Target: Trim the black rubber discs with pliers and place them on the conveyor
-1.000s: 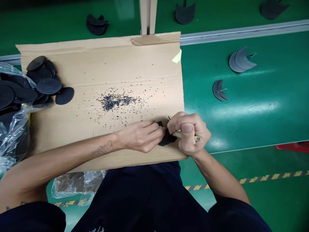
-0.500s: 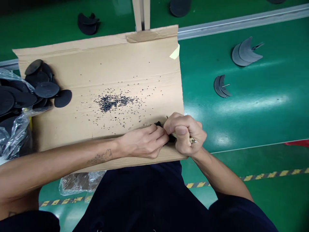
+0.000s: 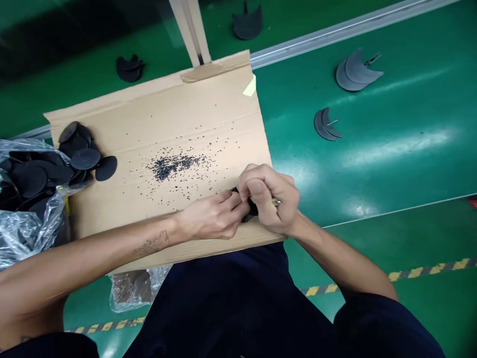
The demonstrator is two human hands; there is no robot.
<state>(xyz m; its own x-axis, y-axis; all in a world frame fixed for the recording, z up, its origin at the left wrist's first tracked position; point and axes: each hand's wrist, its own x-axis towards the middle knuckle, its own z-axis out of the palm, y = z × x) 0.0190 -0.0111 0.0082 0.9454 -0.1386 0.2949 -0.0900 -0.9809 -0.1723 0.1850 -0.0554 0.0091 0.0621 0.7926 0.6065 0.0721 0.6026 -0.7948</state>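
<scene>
Close together over the front right of the cardboard sheet (image 3: 208, 114) are both my hands. My left hand (image 3: 214, 215) is closed, its fingers pinching a black disc-like piece (image 3: 252, 211) that is mostly hidden. Just beside it my right hand (image 3: 274, 199) is wrapped round a thin tool with a shiny, brass-coloured end (image 3: 276, 202). The tool's working tip is hidden by the fingers, which meet those of my left hand. Beyond the hands, a scattered heap of tiny black bits (image 3: 169, 166) lies on the cardboard.
Black discs (image 3: 85, 159) are piled at the left, beside a clear plastic bag (image 3: 33, 236) holding more discs. Stacked curved grey pieces (image 3: 356, 72) and a smaller curved set (image 3: 325, 124) lie on the green surface at right. Farther back sit dark curved pieces (image 3: 129, 68).
The view has shifted and tilted slightly, so the cardboard sits differently in frame. Both hands stay together at the black piece, the right hand's fingers now covering more of the left fingertips.
</scene>
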